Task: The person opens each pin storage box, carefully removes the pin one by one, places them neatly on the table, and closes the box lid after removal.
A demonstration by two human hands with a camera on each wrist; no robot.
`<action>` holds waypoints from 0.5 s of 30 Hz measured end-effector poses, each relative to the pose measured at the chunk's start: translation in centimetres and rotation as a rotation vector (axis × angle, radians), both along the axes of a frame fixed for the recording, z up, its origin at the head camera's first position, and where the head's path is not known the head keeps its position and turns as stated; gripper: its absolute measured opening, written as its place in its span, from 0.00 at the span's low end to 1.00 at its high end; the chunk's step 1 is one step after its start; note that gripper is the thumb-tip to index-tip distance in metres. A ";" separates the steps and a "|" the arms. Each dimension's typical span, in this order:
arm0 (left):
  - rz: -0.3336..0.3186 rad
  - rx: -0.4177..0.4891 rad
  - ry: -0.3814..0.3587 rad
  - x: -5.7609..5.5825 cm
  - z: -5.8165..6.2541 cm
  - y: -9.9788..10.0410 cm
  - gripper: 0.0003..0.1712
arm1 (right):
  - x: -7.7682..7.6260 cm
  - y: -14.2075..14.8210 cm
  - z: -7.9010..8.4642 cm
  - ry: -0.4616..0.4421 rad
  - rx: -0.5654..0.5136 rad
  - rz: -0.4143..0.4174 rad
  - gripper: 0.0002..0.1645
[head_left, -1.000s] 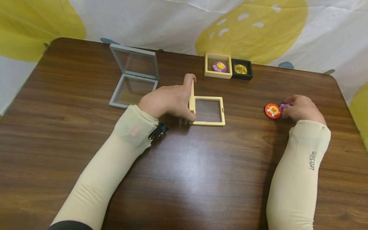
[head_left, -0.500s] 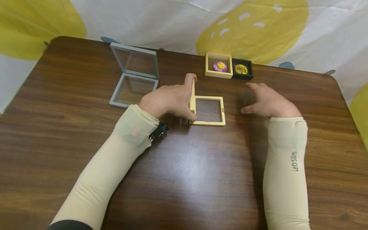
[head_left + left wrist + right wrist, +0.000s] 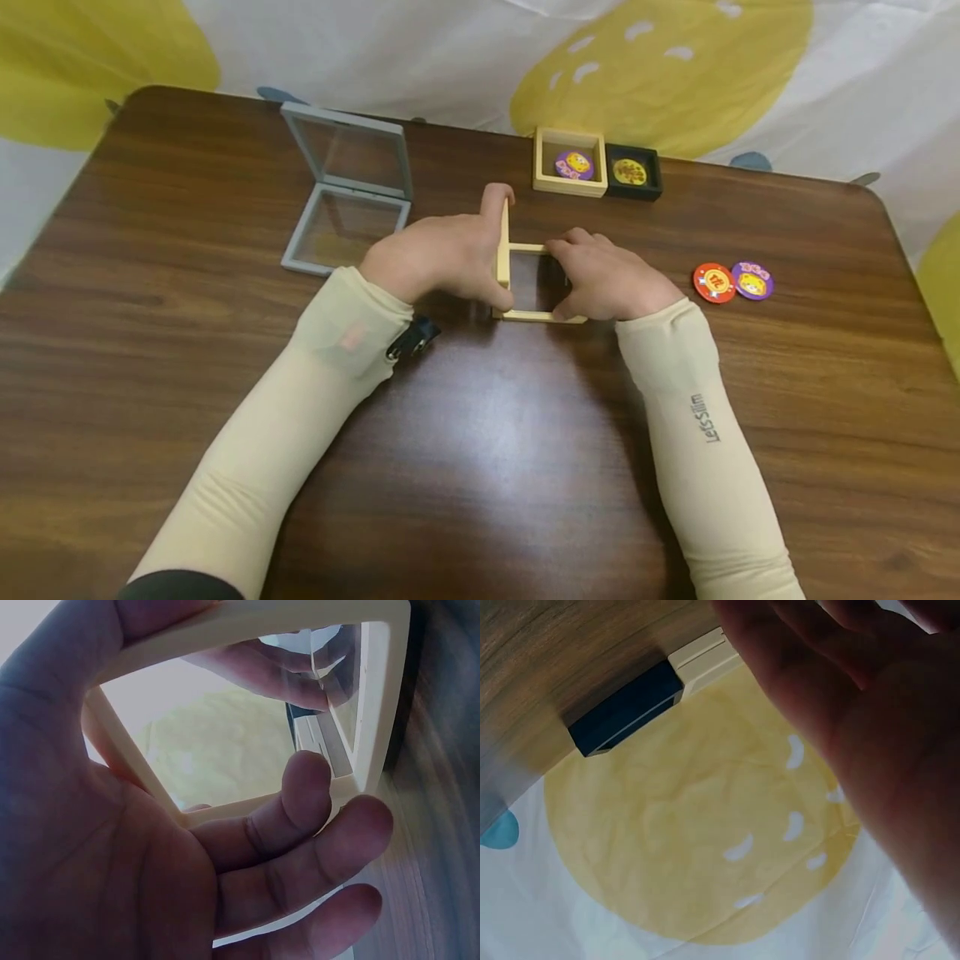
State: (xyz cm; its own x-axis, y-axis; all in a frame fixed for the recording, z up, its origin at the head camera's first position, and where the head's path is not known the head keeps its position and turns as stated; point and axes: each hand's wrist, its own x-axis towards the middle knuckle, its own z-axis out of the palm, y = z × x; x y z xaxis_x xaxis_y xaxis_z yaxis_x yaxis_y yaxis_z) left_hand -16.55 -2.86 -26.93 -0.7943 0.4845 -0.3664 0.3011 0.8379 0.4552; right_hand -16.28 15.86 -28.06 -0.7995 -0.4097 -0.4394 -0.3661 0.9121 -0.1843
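A cream hinged display frame with clear panes stands half open mid-table, its upright leaf (image 3: 503,258) on the left and its lower leaf (image 3: 534,317) flat. My left hand (image 3: 438,258) grips the upright leaf between thumb and fingers. In the left wrist view its cream rim (image 3: 384,697) lies against the palm, several fingers bent along the lower side. My right hand (image 3: 615,279) holds the right end of the lower leaf, thumb at the front edge, fingers at the back. Most of that end is hidden under it. The right fingertips fall outside the right wrist view.
A red round chip (image 3: 714,283) overlaps a purple badge (image 3: 753,282) on the right. At the back, a cream box (image 3: 537,167) holds another purple badge, beside a black box (image 3: 656,179) with a gold coin. A grey frame (image 3: 296,237) stands open at left.
My right hand has left the chip and badge on the right, moved leftward, and come onto the cream display frame's lower leaf. My left hand keeps its grip.
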 end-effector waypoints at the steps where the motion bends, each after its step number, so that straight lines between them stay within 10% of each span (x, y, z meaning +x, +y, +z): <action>1: 0.001 0.002 -0.003 0.0 0.0 0.0 0.61 | 0.0 0.0 0.0 0.002 -0.008 0.000 0.48; 15: -0.017 0.027 0.019 0.1 -0.4 0.7 0.64 | -0.3 0.2 -0.1 -0.018 -0.033 -0.049 0.50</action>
State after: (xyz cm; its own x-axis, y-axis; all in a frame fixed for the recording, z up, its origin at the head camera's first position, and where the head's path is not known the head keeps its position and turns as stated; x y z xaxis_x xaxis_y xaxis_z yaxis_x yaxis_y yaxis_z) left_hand -16.41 -2.16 -27.36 -0.7930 0.5070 -0.3379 0.3238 0.8205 0.4712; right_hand -16.62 16.08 -28.18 -0.8111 -0.3849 -0.4405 -0.3176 0.9221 -0.2209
